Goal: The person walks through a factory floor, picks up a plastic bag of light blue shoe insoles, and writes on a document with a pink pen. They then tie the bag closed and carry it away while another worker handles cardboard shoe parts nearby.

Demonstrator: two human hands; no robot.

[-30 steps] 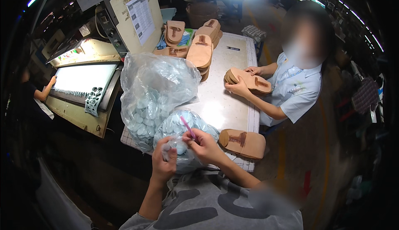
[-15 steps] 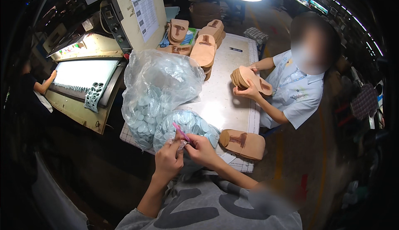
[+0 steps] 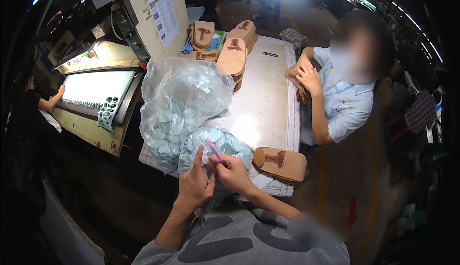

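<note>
A clear plastic bag (image 3: 218, 139) of light-blue discs lies at the table's near edge, its gathered neck toward me. My left hand (image 3: 194, 184) pinches the neck plastic between its thumb and curled fingers, with the index finger pointing up. My right hand (image 3: 233, 173) is closed beside it, fingertips on a thin pink strip (image 3: 213, 151) that sticks up from the bag's neck. Part of the neck is hidden behind my fingers. Touching this bag on its left, a larger clear bag (image 3: 184, 90) holds many more of the same discs.
A stack of tan sole-shaped pieces (image 3: 286, 165) lies right of my hands; more stacks (image 3: 233, 56) stand at the back. A pen (image 3: 270, 54) lies on the white table (image 3: 261, 112). At right a co-worker (image 3: 342, 97) holds brown pieces; at left stands a lit machine (image 3: 98, 85).
My left index finger has straightened upward off the pink strip, while my right hand keeps hold of it. The co-worker has drawn the tan stack back toward the body and turned it.
</note>
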